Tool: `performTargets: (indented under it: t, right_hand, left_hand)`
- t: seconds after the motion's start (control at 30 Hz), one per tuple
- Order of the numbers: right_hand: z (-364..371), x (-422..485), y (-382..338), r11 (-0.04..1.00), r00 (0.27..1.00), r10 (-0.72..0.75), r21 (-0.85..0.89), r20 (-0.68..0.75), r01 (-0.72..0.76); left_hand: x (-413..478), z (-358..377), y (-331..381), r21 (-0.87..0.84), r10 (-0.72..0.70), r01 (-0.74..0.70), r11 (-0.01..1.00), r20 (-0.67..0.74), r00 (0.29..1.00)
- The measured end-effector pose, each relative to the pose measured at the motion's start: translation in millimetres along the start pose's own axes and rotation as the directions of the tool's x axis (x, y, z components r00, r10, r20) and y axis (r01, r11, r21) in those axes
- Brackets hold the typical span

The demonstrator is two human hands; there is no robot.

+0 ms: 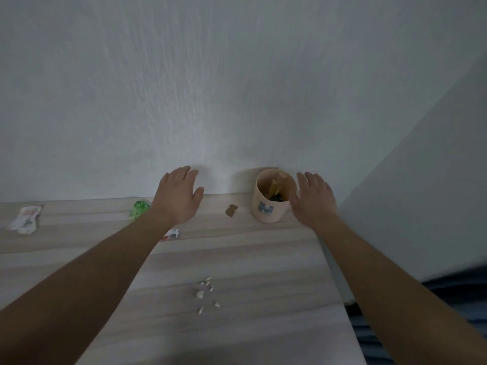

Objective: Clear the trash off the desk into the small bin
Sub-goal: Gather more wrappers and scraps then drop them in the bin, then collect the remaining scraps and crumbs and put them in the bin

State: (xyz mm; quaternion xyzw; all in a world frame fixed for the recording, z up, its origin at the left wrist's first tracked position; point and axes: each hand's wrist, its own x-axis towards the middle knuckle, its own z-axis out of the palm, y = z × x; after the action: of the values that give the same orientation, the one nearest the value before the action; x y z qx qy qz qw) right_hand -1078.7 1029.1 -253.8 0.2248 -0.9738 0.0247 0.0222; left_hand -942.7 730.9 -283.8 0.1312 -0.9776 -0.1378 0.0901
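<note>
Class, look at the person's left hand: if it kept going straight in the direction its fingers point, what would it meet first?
Most likely the white wall behind the desk. The left hand is open, its fingers aimed forward and up, with no trash ahead of them. How far the fingertips are from the wall cannot be judged from this one view.

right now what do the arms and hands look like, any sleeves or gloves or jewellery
Both arms are bare from the frame's edge to the fingertips: no sleeves show. The left hand and right hand wear no gloves, and no rings, watch or bracelet show on the fingers or wrists. No markings or bandages are visible on either forearm. The picture is dim and a little soft, so very fine details could be missed.
</note>
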Motion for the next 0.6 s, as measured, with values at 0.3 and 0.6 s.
performTargets:
  t: [0.3, 0.6]
  right_hand:
    - [-11.2, -86.2, -43.9, 0.993, 0.996, 0.046, 0.110, -0.072, -0.038]
    - [-17.8, -118.7, -44.3, 0.990, 0.996, -0.011, 0.136, -0.089, 0.024]
  left_hand:
    - [-62.7, -34.7, -26.3, 0.040, 0.035, -0.036, 0.999, 0.022, 0.999]
    - [-114.8, -49.2, -28.1, 0.079, -0.048, 0.048, 0.996, -0.001, 0.999]
